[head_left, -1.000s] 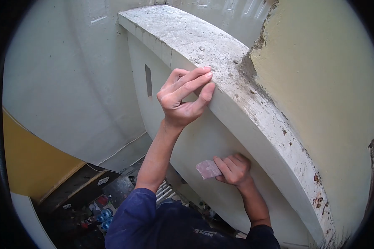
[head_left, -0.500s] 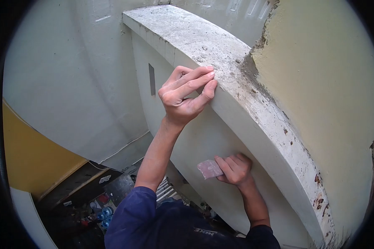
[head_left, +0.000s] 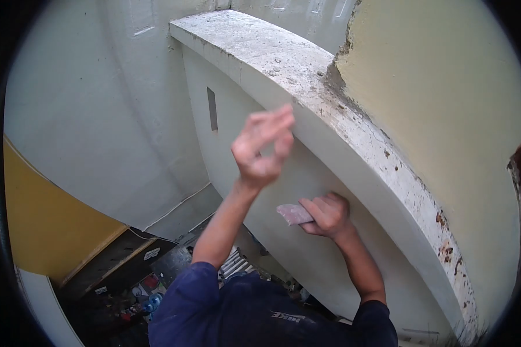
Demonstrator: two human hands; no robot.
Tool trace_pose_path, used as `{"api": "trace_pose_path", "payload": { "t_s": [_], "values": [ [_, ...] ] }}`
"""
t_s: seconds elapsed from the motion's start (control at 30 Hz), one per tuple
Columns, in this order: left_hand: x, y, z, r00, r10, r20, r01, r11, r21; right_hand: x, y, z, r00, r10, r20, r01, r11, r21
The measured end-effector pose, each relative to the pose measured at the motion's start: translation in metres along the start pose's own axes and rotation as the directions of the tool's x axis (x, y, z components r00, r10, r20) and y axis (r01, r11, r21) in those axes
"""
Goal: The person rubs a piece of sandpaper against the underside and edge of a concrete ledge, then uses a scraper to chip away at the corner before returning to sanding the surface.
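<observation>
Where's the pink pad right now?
The pink pad is in the head view, just right of and below centre, jutting leftward from the right hand, below the curved ledge.

The ledge (head_left: 260, 46) meets the side wall (head_left: 98, 115) at its far end; the upper wall (head_left: 434, 115) rises behind its near stretch. Below the front edge I see the panel (head_left: 307, 179), a slot (head_left: 212, 109) toward its far end. Before it, the left hand (head_left: 263, 144) is at that edge (touching or not, I can't tell); lower right, the right hand (head_left: 328, 215) has a flat piece (head_left: 294, 214) jutting leftward.
</observation>
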State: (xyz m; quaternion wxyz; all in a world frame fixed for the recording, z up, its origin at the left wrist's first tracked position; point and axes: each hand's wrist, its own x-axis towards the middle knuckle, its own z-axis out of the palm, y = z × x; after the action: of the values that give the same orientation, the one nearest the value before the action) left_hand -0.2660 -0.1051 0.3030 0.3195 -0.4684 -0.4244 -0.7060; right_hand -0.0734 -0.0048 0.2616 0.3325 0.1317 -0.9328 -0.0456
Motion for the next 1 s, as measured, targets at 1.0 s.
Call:
{"api": "trace_pose_path", "payload": {
  "t_s": [1.0],
  "values": [
    [-0.014, 0.079, 0.009, 0.808, -0.59, 0.01, 0.456, 0.614, -0.644, 0.115, -0.071, -0.107, 0.956, 0.27, 0.117, -0.196, 0.88, -0.433]
  ]
}}
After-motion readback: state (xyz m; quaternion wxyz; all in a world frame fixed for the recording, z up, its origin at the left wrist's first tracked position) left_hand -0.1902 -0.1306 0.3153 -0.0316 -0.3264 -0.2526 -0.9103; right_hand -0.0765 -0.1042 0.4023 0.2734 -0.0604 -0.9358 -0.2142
